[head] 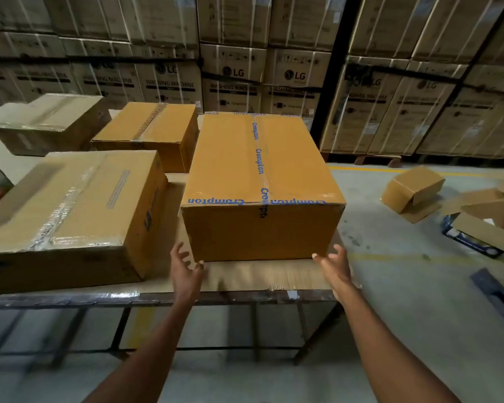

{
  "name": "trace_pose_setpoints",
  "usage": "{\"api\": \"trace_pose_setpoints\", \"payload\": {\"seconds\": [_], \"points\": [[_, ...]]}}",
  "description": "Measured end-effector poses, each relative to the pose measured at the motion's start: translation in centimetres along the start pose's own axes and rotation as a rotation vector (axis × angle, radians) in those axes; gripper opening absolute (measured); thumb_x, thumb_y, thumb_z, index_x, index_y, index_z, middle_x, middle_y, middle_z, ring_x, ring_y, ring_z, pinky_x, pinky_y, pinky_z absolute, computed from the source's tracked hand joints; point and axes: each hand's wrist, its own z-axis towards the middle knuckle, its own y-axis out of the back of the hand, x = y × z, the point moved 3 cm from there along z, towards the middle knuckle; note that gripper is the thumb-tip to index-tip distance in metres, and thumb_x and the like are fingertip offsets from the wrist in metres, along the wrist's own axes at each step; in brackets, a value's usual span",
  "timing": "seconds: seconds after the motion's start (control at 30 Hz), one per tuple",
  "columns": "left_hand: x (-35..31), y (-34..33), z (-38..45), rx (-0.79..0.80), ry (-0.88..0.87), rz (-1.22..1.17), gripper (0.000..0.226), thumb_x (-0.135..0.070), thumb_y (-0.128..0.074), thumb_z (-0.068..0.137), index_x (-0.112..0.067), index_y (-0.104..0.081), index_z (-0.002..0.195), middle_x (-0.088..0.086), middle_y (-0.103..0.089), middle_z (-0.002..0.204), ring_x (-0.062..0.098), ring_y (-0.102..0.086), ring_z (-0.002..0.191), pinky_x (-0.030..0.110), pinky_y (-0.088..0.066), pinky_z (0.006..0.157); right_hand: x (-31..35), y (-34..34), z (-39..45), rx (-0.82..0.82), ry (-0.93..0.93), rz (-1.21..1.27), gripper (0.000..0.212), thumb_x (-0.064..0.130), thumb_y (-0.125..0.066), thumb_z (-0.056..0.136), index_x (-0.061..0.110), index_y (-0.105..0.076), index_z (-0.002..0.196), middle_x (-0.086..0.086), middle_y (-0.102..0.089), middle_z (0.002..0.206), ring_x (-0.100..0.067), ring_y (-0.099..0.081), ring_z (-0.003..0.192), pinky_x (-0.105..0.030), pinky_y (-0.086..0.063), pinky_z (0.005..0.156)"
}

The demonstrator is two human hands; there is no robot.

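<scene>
**Both hands open at the front corners of the Crompton box**

So here's where you're at: the big box (259, 170), sealed with blue Crompton tape, sits on the bench (186, 298) toward its right end, with its short front face turned to you. It rests flat on a cardboard sheet (259, 274) that covers the bench top, set back a little from the near edge.

Your left hand (185, 264) is down at the box's lower-left front corner, fingers spread and loosely curved, holding nothing. Your right hand (333, 264) mirrors it at the lower-right front corner, also spread wide with the palm turned in toward the box. Both hands are right beside the corners, but there's motion blur and I honestly can't tell whether any fingertip is touching the cardboard.

Other stuff around: a clear-taped box (70, 205) sits to the left of yours, near it but with a gap between them. Two more sit further back on the left, a mid box (149, 129) with a tape strip down its top and a paler carton (50, 120) beyond it. Behind the bench is a wall of stacked LG washing machine cartons (233, 74). On the floor (405, 315) off to the right, a small open box (413, 187) lies tipped on its side next to a heap of loose cardboard (489, 222).
</scene>
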Motion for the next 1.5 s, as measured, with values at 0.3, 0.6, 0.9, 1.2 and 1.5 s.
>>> {"api": "trace_pose_setpoints", "payload": {"seconds": [0.3, 0.6, 0.9, 1.2, 1.5], "points": [[4.0, -1.5, 3.3, 0.325, 0.320, -0.045, 0.101, 0.003, -0.069, 0.091, -0.020, -0.002, 0.164, 0.013, -0.066, 0.119, 0.034, -0.069, 0.096, 0.056, -0.058, 0.087, -1.4, -1.9, 3.4, 0.171, -0.155, 0.054, 0.094, 0.021, -0.076, 0.093, 0.023, -0.016, 0.165, -0.009, -0.040, 0.163, -0.030, -0.054, 0.130, -0.039, -0.053, 0.093], [3.2, -3.3, 5.1, 0.303, 0.353, -0.070, 0.077, -0.016, -0.083, 0.080, -0.015, -0.042, 0.145, 0.010, -0.062, 0.127, 0.030, -0.063, 0.110, 0.048, -0.056, 0.097, -2.4, -2.1, 6.4, 0.129, -0.212, 0.146, 0.097, 0.038, -0.093, 0.073, 0.020, -0.035, 0.149, -0.015, -0.046, 0.153, -0.032, -0.062, 0.121, -0.038, -0.058, 0.078], [0.6, -2.8, 3.7, 0.241, 0.258, -0.555, 0.096, -0.019, -0.084, 0.081, -0.037, -0.021, 0.150, 0.004, -0.043, 0.146, 0.030, -0.058, 0.125, 0.049, -0.049, 0.106, -0.5, -1.6, 4.9, 0.110, 0.011, 0.390, 0.091, 0.042, -0.091, 0.066, 0.024, -0.040, 0.139, -0.014, -0.057, 0.143, -0.028, -0.069, 0.109, -0.044, -0.061, 0.089], [-7.7, -1.7, 4.2, 0.153, -0.070, -0.614, 0.091, 0.008, -0.068, 0.087, -0.032, -0.025, 0.156, -0.001, -0.048, 0.145, 0.017, -0.060, 0.119, 0.046, -0.049, 0.106, 7.4, 0.1, 4.2, -0.018, 0.382, 0.198, 0.075, -0.022, -0.061, 0.089, 0.009, -0.039, 0.153, -0.018, -0.061, 0.139, -0.001, -0.065, 0.093, -0.016, -0.056, 0.077], [-17.5, 2.5, 6.5, -0.020, -0.424, -0.276, 0.112, -0.041, -0.094, 0.066, -0.035, -0.025, 0.154, 0.000, -0.039, 0.150, 0.023, -0.052, 0.129, 0.041, -0.055, 0.099, 18.4, 4.6, 2.2, -0.173, 0.719, 0.138, 0.098, 0.027, -0.095, 0.074, 0.020, -0.038, 0.154, -0.001, -0.058, 0.137, -0.018, -0.055, 0.119, -0.033, -0.046, 0.095]]}}
